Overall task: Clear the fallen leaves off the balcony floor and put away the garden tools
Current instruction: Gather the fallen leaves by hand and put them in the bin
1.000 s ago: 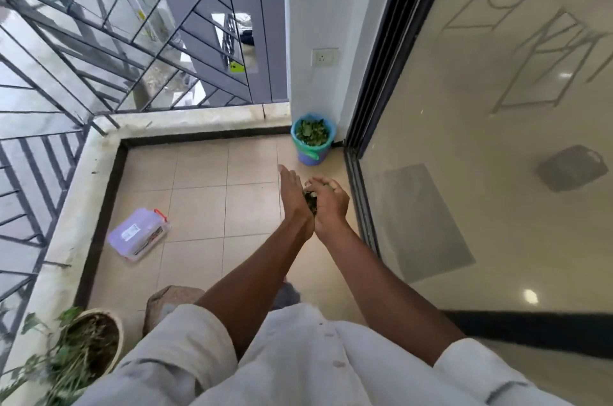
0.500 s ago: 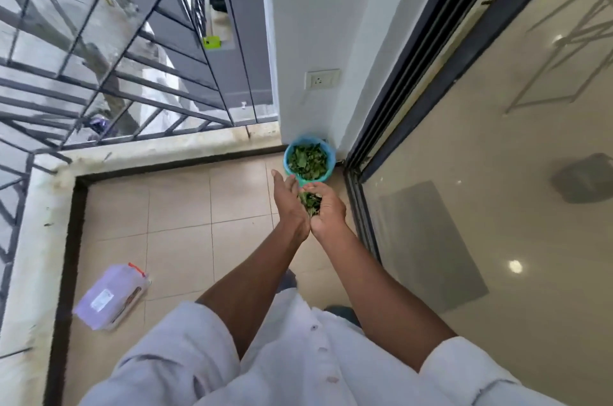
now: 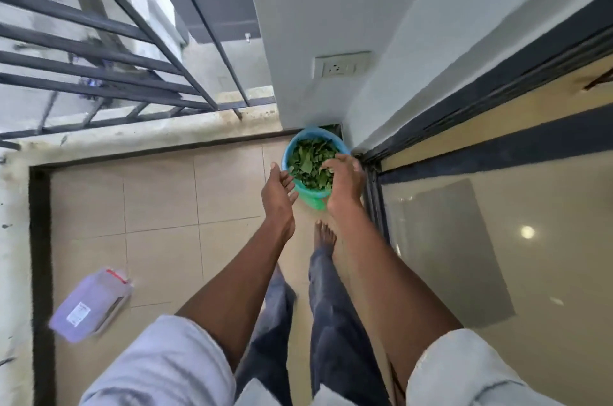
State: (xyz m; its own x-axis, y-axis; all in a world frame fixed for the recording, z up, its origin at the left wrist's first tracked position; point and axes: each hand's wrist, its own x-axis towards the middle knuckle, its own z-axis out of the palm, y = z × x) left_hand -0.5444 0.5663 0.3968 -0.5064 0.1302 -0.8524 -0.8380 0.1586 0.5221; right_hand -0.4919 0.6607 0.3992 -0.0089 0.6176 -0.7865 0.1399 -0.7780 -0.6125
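Two hands out over the bucket. Left hand (image 3: 278,195) open, palm up and cupped a little, holding nothing, just beside the near-left rim. Right hand (image 3: 345,180) over the right side of the bucket, fingers bent down onto the leaves; still holding some or only pushing them down, cannot tell. One blue bucket (image 3: 300,189) on the floor, tucked in the corner against the white wall (image 3: 305,24), close to the dark door track (image 3: 373,180). One heap of green leaves (image 3: 310,165) inside, piled up near the rim. Could go wrong: leaves slipping over the rim and back onto the tiles, because of the full pile. Could also tip the bucket with a hard push on one side, or kick it, with one bare foot (image 3: 323,235) close behind it. Loose bits could drop into the door track too. Further out, one clear plastic box (image 3: 91,304) with a red clip lying on the floor tiles (image 3: 159,193), well apart to the left. One wall socket (image 3: 341,65) up above the bucket. One dark metal railing (image 3: 99,50) along the ledge. No garden tools to see, so none to count.
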